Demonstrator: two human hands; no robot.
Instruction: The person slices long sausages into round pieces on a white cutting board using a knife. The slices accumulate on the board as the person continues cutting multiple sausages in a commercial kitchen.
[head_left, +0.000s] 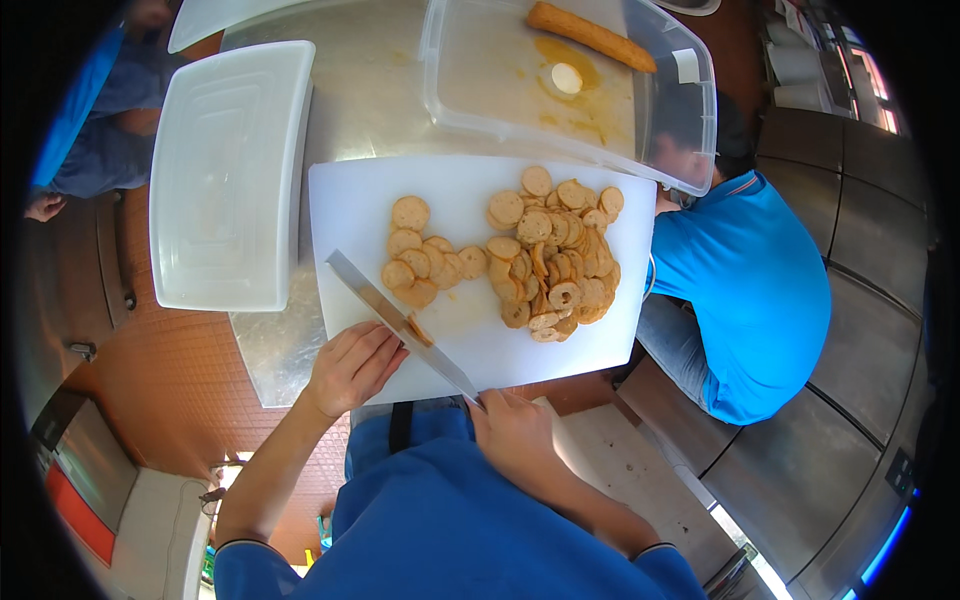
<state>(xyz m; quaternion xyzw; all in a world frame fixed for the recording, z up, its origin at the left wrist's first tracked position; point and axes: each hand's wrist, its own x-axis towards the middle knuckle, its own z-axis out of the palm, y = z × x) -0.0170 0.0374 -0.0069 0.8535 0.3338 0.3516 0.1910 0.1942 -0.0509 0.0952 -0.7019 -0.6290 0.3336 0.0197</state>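
My right hand (517, 435) grips the handle of a kitchen knife (442, 364), whose long blade slants up to the left over a white cutting board (345, 202). My left hand (358, 369) is curled on the board's near edge, fingertips against the blade, around a sausage piece that the fingers mostly hide. A thin cut slice (420, 330) stands on edge along the blade's far side. Beyond it lies a small group of round tan slices (416, 262). A larger heap of slices (559, 259) covers the board's right part.
A clear plastic bin (525, 135) behind the board holds a whole brown sausage (592, 36), a pale round piece (566, 78) and yellowish liquid. A lidded white container (229, 180) stands left on the steel table (360, 82). One person (742, 300) is close at right; another (97, 127) is far left.
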